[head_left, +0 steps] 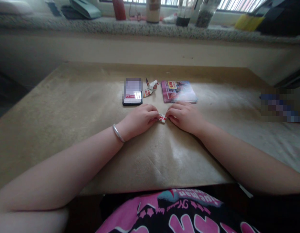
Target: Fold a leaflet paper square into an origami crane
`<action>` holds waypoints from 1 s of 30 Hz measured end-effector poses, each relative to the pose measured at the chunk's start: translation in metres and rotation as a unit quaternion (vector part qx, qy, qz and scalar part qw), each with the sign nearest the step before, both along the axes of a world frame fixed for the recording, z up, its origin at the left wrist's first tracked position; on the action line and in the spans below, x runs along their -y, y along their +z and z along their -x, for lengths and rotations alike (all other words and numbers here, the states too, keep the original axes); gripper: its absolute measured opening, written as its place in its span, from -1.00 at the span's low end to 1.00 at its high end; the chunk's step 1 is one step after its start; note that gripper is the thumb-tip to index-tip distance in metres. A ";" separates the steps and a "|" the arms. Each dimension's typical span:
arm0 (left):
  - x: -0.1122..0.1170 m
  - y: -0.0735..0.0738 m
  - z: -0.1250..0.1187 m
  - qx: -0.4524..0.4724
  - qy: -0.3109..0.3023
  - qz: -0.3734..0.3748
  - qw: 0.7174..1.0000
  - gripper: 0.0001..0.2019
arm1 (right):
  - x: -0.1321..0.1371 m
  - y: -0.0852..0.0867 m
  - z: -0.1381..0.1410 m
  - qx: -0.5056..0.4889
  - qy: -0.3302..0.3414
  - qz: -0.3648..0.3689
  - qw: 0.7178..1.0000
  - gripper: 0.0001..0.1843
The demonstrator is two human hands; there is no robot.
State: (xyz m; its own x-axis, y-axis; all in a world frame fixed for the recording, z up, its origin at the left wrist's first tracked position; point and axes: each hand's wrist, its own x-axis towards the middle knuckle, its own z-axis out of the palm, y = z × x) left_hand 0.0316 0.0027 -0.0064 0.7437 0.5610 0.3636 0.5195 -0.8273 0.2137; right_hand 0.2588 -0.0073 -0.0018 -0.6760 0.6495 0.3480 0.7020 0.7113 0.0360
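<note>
A small folded piece of red-and-white printed paper lies low over the table between my hands. My left hand, with a silver bangle at the wrist, has its fingers closed on the paper's left side. On the other side my right hand pinches the paper's right edge with bent fingers. Just beyond them stands a folded paper figure with pointed parts and red and orange print. The fingertips partly cover the small paper, so its full shape is hidden.
A phone with a lit screen lies left of the paper figure. Right of it is a stack of colourful printed sheets. A blurred blue item rests at the table's right. Jars and bottles line the stone windowsill behind the table.
</note>
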 end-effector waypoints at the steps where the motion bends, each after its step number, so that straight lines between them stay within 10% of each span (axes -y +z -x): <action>1: 0.001 0.000 0.001 -0.002 0.003 -0.010 1.000 -0.80 | 0.000 0.000 -0.001 -0.022 0.005 0.015 1.000 -0.80; 30: 0.006 0.004 -0.003 -0.035 0.051 -0.054 0.997 -0.77 | 0.005 -0.005 0.010 -0.148 -0.019 0.119 0.982 -0.89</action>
